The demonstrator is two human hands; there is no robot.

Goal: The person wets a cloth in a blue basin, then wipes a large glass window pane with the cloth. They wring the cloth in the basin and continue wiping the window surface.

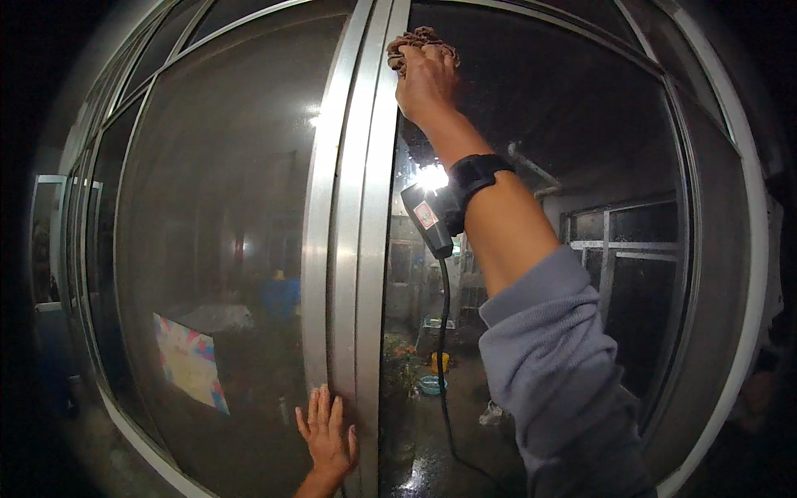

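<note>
My right hand (426, 78) reaches high and grips a crumpled brown cloth (423, 40). The cloth lies at the top of the dark glass pane (560, 106), beside the silver metal frame (373, 187). Around my right wrist is a black strap (479, 174). A black device (429, 221) with a small sticker sits beside the strap. Its black cable (443, 299) hangs down in front of the glass. Low on the frame, my left hand (327, 436) rests with its fingers spread and nothing in it.
The left pane (230, 187) looks hazy, and a colourful sheet (192, 367) shows on it. Through or in the right pane appear a yellow container (439, 361), a teal basin (431, 385) and a white pipe (535, 169). Metal bars (675, 118) divide the right side.
</note>
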